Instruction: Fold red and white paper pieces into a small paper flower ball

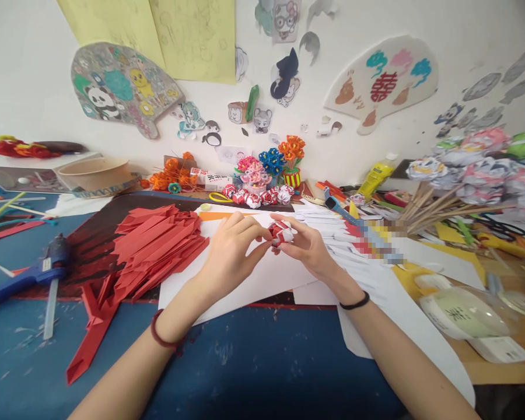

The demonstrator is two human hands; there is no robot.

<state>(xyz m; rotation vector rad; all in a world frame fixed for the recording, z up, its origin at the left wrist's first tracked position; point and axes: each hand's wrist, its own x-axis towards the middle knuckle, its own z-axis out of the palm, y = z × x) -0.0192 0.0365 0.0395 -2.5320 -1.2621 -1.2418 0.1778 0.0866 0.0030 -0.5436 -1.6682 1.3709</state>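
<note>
Both my hands meet over white paper sheets [245, 280] in the middle of the desk. Between them is a small red-and-white folded paper flower [282, 233]. My left hand [230, 254] pinches its left side with thumb and fingers. My right hand [306, 245] grips it from the right, fingers curled round it. A pile of folded red paper strips [157, 245] lies just left of my left hand.
A blue glue gun [26, 274] lies at the left. Finished red-and-white paper flowers [256, 197] and small flower pots [291, 157] stand at the back. A bunch of paper flowers on sticks [472, 169] fills the right. White plastic containers [464, 315] sit at the right front.
</note>
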